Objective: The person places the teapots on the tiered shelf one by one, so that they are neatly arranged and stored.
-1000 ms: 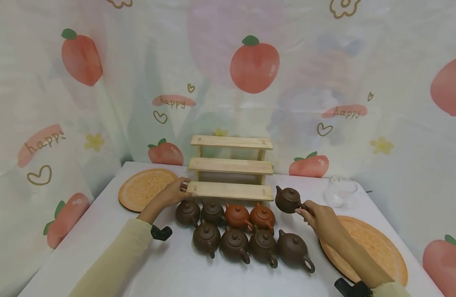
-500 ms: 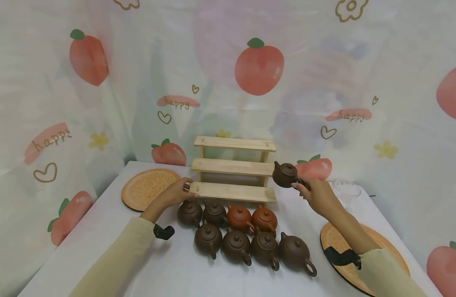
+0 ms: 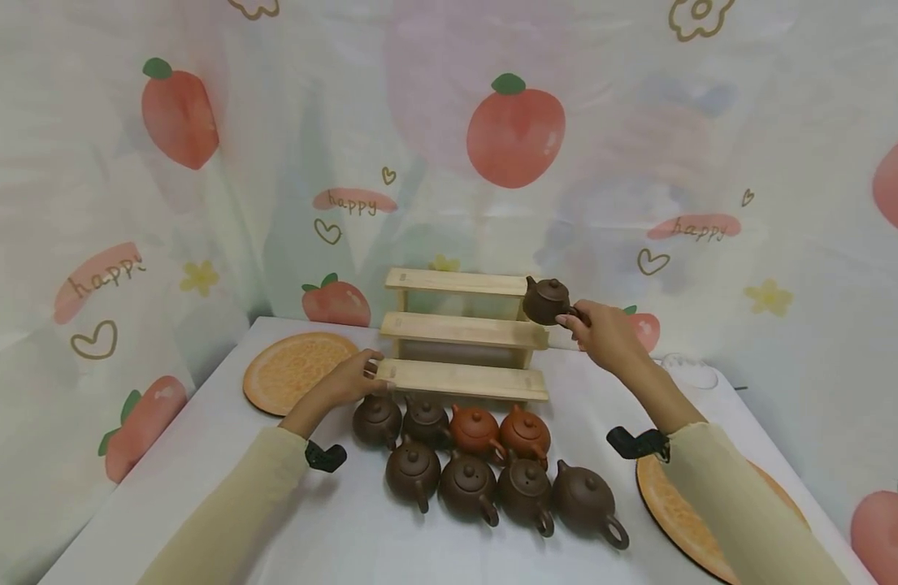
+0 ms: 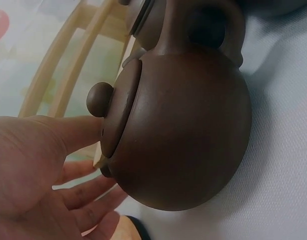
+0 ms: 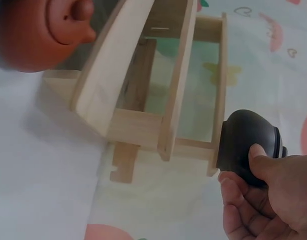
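Resting as before on the left end of the rack's point(image 3: 463, 379) lowest step, the left hand point(image 3: 349, 379) lies with relaxed fingers beside 8 teapots point(image 3: 469, 486) on the table point(image 3: 331, 528). At the right, the right hand point(image 3: 598, 333) pinches a dark teapot point(image 3: 545, 301), lifted since 1 second ago from table level to the top step's right end. The curtain point(image 3: 353, 201) reads "happy".

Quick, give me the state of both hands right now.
Left hand: open, fingers resting on the bottom step of the pale wooden three-step rack.
Right hand: gripping a small dark brown clay teapot beside the top step.
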Demonstrator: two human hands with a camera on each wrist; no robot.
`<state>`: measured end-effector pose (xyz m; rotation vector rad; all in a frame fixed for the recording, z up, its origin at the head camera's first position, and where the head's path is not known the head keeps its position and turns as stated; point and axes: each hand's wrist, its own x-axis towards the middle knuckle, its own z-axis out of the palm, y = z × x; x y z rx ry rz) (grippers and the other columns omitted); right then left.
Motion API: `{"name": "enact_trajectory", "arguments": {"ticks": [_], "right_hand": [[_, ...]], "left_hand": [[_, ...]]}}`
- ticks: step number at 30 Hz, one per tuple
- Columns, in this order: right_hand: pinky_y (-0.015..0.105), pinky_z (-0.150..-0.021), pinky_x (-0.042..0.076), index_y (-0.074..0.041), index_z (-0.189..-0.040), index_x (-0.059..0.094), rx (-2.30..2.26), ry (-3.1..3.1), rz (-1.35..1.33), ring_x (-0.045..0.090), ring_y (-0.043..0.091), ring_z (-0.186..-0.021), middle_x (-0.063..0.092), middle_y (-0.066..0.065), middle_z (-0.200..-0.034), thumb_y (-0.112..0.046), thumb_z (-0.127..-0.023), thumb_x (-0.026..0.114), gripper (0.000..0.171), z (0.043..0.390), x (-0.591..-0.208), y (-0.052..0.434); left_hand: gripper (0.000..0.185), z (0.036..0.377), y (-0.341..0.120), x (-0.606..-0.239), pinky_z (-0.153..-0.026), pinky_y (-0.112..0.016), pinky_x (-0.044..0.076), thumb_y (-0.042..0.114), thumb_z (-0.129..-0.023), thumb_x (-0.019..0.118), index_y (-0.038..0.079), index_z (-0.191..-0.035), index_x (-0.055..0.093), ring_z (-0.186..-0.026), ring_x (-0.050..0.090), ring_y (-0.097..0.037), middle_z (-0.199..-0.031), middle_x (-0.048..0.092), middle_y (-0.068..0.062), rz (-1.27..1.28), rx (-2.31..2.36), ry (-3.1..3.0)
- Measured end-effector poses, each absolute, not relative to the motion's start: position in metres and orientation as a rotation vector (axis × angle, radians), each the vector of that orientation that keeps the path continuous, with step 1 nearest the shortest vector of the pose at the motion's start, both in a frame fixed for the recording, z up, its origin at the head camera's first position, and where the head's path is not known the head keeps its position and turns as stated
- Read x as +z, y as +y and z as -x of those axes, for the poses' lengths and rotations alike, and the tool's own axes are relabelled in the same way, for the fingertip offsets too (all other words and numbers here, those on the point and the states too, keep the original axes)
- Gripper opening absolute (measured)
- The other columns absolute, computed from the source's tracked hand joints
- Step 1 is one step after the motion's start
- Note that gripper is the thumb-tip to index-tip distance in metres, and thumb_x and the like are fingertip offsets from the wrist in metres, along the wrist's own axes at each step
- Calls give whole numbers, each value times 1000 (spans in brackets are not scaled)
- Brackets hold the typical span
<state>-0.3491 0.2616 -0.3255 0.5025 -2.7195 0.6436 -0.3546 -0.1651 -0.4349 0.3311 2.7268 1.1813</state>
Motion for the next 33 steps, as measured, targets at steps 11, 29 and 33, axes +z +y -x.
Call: {"name": "enact_trajectory", "arguments": {"ticks": [11,29,33], "right_hand": [[40,-67,44,-2,-86,59,631,-2708,-470,65,32,-71,71,16,-77,-24,-110,60,33,379,-316,247],[46,-75,46,0,-88,58,639,-2779,-399,63,38,-82,71,18,-82,-25,-111,57,34,411,-300,223],[48,-77,47,0,-90,58,625,-2819,-379,64,39,-84,71,19,-84,-23,-112,54,33,415,-298,220]], "left_hand": [[63,355,-164,-434,-100,-51,54,23,-99,76,-7,-147,48,-127,61,-45,-135,63,-32,-338,1191,2726],[64,357,-164,-435,-101,-51,53,24,-100,75,-5,-149,47,-127,62,-42,-135,64,-30,-307,1170,2730],[63,356,-165,-435,-101,-51,53,24,-99,76,-5,-148,48,-126,63,-42,-134,64,-31,-316,1174,2731]]}}
